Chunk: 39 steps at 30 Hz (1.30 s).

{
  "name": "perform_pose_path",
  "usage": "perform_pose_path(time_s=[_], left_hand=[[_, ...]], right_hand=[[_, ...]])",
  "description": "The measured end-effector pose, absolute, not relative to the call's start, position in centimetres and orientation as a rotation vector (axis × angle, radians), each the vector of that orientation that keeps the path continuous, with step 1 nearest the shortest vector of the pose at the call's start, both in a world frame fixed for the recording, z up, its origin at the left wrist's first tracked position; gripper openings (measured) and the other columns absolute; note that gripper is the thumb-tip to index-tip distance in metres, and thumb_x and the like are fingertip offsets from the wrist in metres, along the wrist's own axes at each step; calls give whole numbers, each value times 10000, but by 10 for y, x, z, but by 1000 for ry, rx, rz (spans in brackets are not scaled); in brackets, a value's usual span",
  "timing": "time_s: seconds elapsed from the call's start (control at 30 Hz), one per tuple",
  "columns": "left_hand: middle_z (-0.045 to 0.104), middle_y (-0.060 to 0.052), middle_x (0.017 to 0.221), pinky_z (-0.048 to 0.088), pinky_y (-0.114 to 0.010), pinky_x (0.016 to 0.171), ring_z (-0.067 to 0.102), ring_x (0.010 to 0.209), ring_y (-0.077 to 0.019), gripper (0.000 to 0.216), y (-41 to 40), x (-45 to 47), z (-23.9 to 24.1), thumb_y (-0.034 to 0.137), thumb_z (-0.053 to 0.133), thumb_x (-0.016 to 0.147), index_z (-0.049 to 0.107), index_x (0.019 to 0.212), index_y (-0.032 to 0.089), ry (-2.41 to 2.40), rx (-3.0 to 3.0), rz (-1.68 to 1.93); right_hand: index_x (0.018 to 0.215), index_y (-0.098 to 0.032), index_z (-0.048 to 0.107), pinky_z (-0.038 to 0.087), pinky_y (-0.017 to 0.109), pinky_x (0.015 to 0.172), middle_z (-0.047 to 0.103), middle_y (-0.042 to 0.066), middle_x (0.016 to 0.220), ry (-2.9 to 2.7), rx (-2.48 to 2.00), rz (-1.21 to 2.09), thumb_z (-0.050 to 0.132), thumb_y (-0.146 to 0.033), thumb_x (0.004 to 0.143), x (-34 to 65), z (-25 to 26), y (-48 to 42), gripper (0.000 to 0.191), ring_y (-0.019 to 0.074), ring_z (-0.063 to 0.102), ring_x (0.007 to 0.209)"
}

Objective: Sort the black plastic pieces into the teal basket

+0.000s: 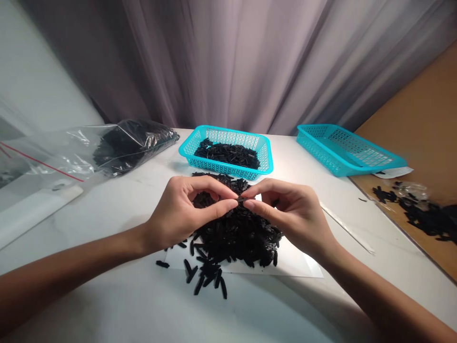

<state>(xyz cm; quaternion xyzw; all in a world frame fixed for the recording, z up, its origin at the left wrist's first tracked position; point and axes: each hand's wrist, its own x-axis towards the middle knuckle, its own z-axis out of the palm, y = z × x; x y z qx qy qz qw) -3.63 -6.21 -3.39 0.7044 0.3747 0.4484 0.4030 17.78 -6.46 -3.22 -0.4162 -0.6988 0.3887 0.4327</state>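
My left hand (185, 209) and my right hand (291, 212) meet over a heap of small black plastic pieces (235, 236) lying on a white sheet (300, 264). Thumb and fingers of both hands are pinched together on one small black piece (242, 198) held between the fingertips. Just behind the hands stands a turquoise basket (264, 150) with several black pieces in it. A few loose black pieces (205, 278) lie off the sheet at the front.
A clear plastic bag of black pieces (132, 143) lies at the left. A second turquoise basket (342, 147) stands at the back right, partly on a brown board (428, 143) with scattered black pieces (424, 214). A thin white strip (348, 228) lies to the right. Grey curtain behind.
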Motion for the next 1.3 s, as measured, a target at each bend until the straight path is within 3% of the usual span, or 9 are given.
perform_pose_path(time_s=[0.5,0.67,0.73,0.83,0.93,1.0,1.1,1.17,1.3], left_hand=[[750,36,851,539,-196,753,678,796,-94,61,-60,-35,-35,216,773,822,760,878,235,928,1816,1184],[745,11,916,545,-229,789,678,871,-119,136,-48,-36,-37,235,763,827,719,952,206,980,1836,1292],[741,0,947,542,-253,800,677,881,-132,138,-38,-42,-37,283,735,854,707,962,201,1034,1928,1273],[716,-36,1112,516,-336,929,650,1041,-193,290,-21,-59,-36,422,692,878,683,1073,208,1133,2254,1023],[575,-97,1395,411,-445,1108,508,1311,-283,648,-6,-80,-41,604,661,840,544,1342,212,1090,2504,559],[374,-139,1573,313,-502,1185,336,1456,-340,960,1,-89,-50,704,686,750,360,1503,205,1043,2532,277],[121,-162,1668,169,-588,1225,105,1532,-403,1291,4,-91,-69,795,725,603,147,1590,197,992,2500,35],[92,-160,1673,102,-603,1234,48,1539,-408,1354,3,-86,-81,824,721,563,121,1597,189,984,2492,46],[70,-198,1666,102,-566,1247,44,1541,-401,1422,2,-80,-89,823,733,539,82,1597,132,1044,2424,153]], right_hand=[[813,-200,734,310,256,440,667,-5,663,-1805,-1021,899,758,-333,836,179,-34,-66,137,92,442,488],[889,-219,746,351,292,510,677,11,702,-1770,-1209,187,753,-298,833,199,-21,-1,97,107,440,493],[1022,-210,730,400,319,572,678,14,723,-1804,-1293,55,824,-289,751,205,-16,27,297,128,481,520],[1138,-179,680,478,348,635,701,47,814,-1965,-1247,248,716,-365,860,203,-24,33,336,165,565,600],[1320,-194,562,537,427,862,694,124,1161,-2243,-1075,520,638,-458,916,192,-49,2,489,260,661,996],[1473,-217,417,412,536,1101,504,157,1488,-2456,-992,629,644,-548,889,186,-67,-21,708,332,465,1370],[1574,-245,244,210,625,1204,219,152,1659,-2586,-1080,680,674,-711,770,184,-84,-35,1024,373,138,1535],[1590,-247,199,168,639,1210,140,158,1677,-2595,-1163,642,682,-772,703,181,-88,-33,1139,382,83,1542],[1599,-224,176,148,647,1207,156,188,1667,-2643,-1140,550,700,-819,617,164,-87,-23,1262,406,111,1533]])
